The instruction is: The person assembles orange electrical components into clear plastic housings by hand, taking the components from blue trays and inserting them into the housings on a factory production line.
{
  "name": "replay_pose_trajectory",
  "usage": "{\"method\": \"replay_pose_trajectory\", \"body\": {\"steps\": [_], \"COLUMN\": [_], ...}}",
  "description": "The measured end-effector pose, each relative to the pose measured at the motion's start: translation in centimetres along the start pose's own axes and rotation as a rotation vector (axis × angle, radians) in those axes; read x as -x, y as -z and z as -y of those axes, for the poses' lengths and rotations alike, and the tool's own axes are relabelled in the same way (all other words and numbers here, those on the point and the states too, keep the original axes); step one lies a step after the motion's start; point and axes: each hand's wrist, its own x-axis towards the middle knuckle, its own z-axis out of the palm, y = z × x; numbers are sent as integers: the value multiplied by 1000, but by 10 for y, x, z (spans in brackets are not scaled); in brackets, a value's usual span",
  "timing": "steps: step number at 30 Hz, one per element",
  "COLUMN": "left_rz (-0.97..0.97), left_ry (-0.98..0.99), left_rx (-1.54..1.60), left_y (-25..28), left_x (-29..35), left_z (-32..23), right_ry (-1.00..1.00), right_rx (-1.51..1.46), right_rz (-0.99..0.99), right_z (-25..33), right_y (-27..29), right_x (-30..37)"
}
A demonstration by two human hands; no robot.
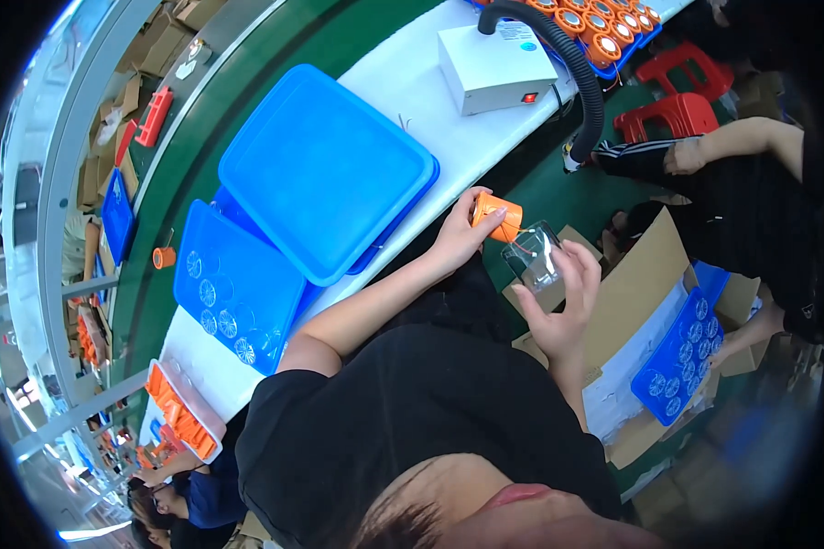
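Note:
My left hand (464,232) is closed around an orange cylindrical housing (498,216), its thumb and fingers on the sides. Thin wires (525,243) run from the housing toward a clear, square-edged plastic piece (538,260). My right hand (566,291) pinches that clear piece from its right side, the thumb apart below. Both things are held up in front of my body, off the table edge, the clear piece just right of the housing. Whether the wires are fixed to the clear piece I cannot tell.
Stacked blue trays (325,174) and a blue tray with clear round parts (238,284) lie on the white table. A white box with a black hose (494,69) stands farther right. An open carton (645,284) and another person's arm (751,339) are at my right.

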Motion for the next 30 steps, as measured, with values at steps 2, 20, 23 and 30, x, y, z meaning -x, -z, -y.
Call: {"method": "replay_pose_trajectory", "body": {"steps": [2, 20, 23, 30], "left_rz": [-10, 90, 117, 131], "left_ry": [-23, -387, -400, -449], "left_rx": [-44, 91, 138, 95], "left_y": [11, 86, 95, 108], "left_x": [13, 104, 110, 118], "left_z": [4, -19, -21, -25], "right_ry": [-13, -675, -744, -482], "right_rx": [72, -895, -922, -707], "right_rz": [33, 380, 382, 441], "right_z": [12, 53, 55, 64], "right_y": [-11, -52, -59, -70], "right_x": [5, 9, 8, 0]}}
